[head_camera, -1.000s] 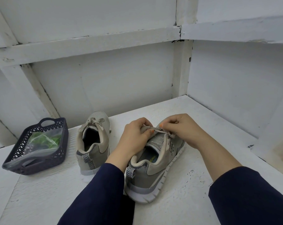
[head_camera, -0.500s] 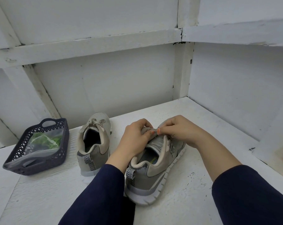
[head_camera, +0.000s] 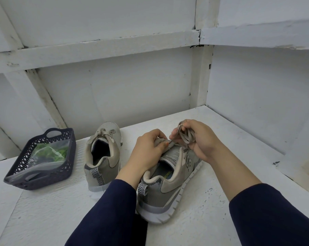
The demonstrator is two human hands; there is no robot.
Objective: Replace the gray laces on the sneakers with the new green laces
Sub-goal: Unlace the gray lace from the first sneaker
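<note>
Two gray sneakers stand on the white tabletop (head_camera: 212, 226). The right sneaker (head_camera: 169, 181) is under my hands, its toe pointing away. My left hand (head_camera: 148, 151) grips the tongue and upper at the top of this sneaker. My right hand (head_camera: 198, 139) holds a bunch of gray lace (head_camera: 184, 137) pulled up above the sneaker's throat. The left sneaker (head_camera: 104, 157) stands beside it with its gray lace (head_camera: 104, 133) tied in a bow. The green laces (head_camera: 51, 150) lie in a clear bag inside the dark basket (head_camera: 22, 178) at the left.
White board walls (head_camera: 132, 86) close in the table at the back and on the right, meeting in a corner with a post (head_camera: 201, 71). The basket stands near the table's left part, left of the left sneaker.
My right hand has lifted up and to the right, drawing a bunch of gray lace out of the right sneaker. My left hand stays on the tongue.
</note>
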